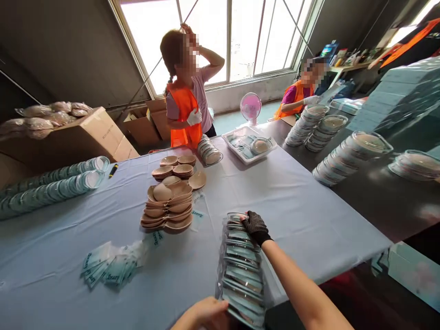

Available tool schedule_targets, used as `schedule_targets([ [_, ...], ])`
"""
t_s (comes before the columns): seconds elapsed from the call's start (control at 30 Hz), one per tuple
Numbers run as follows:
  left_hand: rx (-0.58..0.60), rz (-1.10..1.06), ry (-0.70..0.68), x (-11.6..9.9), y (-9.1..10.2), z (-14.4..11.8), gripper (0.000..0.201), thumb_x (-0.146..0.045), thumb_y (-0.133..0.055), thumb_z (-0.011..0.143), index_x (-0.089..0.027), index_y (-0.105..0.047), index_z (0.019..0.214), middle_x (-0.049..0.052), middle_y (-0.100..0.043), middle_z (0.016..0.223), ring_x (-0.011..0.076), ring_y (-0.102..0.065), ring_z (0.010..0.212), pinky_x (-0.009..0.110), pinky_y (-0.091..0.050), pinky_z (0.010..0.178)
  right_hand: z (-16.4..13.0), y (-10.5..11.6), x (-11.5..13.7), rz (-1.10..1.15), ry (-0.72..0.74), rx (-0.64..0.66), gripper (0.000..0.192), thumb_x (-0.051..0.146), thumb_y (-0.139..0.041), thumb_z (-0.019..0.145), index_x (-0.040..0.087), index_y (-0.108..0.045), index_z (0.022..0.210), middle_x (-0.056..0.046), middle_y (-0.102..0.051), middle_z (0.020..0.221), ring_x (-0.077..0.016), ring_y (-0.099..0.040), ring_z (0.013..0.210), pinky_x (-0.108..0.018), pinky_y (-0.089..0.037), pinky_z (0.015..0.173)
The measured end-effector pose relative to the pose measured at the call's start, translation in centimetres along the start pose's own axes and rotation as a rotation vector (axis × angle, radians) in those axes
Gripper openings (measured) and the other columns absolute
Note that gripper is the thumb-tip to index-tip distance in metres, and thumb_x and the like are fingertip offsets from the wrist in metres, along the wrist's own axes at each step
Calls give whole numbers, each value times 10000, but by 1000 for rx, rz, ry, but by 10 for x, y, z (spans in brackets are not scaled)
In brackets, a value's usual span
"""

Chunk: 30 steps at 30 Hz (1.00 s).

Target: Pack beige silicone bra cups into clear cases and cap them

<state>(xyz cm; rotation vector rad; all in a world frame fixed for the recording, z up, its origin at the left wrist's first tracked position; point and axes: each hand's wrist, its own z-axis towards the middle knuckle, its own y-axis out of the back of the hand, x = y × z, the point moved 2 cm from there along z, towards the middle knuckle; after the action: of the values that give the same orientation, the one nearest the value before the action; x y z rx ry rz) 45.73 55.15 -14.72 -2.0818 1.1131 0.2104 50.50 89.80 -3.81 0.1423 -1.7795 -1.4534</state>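
Observation:
A long stack of clear plastic packs (pixel 242 270) lies on its side near the table's front edge, its pale green inserts showing through. My right hand (pixel 256 227), in a black fingerless glove, is curled over the far end of the stack. At the near end, my bare left hand (pixel 209 311) grips the side with its thumb on top; its other fingers are mostly hidden. Left of the stack are piled beige bra cups (pixel 167 208). Small printed plastic bags (pixel 113 266) lie fanned out closer to me.
Rows of similar packs (pixel 51 190) lie at the left, beside a yellow-black cutter (pixel 113 171). A white tray (pixel 247 158) holds bags and one pack. More stacks (pixel 350 156) stand on the dark table at right. Two people in orange vests (pixel 185 119) are across from me.

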Motion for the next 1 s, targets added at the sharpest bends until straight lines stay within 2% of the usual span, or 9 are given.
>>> schedule_targets([
  [0.1,-446,624,-132,-63,12,-17,663,-876,-538,605,-222,-640,561,133,-619,528,449,-711,826,686,-444,935,-3,-7,-1,58,37,-15,387,401,-520,920,134,-659,1164,-153,-700,1132,-266,-641,1076,-346,-457,961],
  [0.2,-736,721,-540,-160,-13,-15,477,-688,-598,746,-219,-685,735,118,-720,864,357,-664,1006,547,-412,1061,-8,-18,0,110,63,-1,377,406,-513,907,149,-665,1138,-147,-705,1108,-276,-644,1068,-365,-461,973],
  [0.3,-711,646,-891,-239,-56,19,363,-438,-699,771,-249,-696,1081,104,-640,1291,301,-498,1312,423,-280,1181,-9,-28,-1,195,93,20,378,421,-552,855,163,-675,1102,-156,-707,1097,-302,-645,1078,-409,-464,992],
  [0.37,-605,596,-904,-267,-78,50,296,-345,-722,752,-248,-713,1031,102,-651,1262,303,-399,1398,411,-209,1207,-8,-32,-12,327,58,20,404,436,-561,824,183,-665,1122,-152,-697,1154,-302,-639,1115,-421,-467,1015],
  [0.5,-455,751,-680,-273,-93,89,147,-399,-700,766,-255,-714,743,96,-715,920,363,-534,1218,464,-271,1144,-12,-37,-62,610,-204,-67,458,471,-480,822,209,-639,1162,-146,-624,1325,-279,-569,1268,-417,-433,1091],
  [0.6,-486,875,-665,-269,-89,90,230,-471,-661,797,-260,-713,720,81,-713,880,341,-600,1069,436,-331,1081,-16,-46,-83,755,-228,224,379,464,-561,736,205,-673,989,-134,-720,1093,-298,-662,1101,-438,-504,975],
  [0.67,-510,944,-670,-269,-87,87,276,-493,-614,829,-258,-713,723,77,-714,864,319,-615,995,415,-373,1033,-15,-49,-81,773,-193,461,311,442,-597,703,207,-661,896,-78,-734,886,-263,-705,892,-395,-553,802],
  [0.77,-523,1075,-664,-271,-86,86,344,-502,-527,875,-251,-719,738,86,-720,865,307,-629,931,405,-421,958,-9,-44,-72,607,-200,638,211,369,-605,697,200,-617,824,-13,-678,702,-182,-661,659,-294,-522,620],
  [1.0,-524,1271,-587,-265,-73,93,488,-549,-345,917,-264,-741,940,45,-759,1040,271,-666,1034,339,-477,892,5,-19,-73,442,-387,695,82,120,-605,624,172,-550,653,55,-509,467,-101,-483,383,-203,-421,433],
])
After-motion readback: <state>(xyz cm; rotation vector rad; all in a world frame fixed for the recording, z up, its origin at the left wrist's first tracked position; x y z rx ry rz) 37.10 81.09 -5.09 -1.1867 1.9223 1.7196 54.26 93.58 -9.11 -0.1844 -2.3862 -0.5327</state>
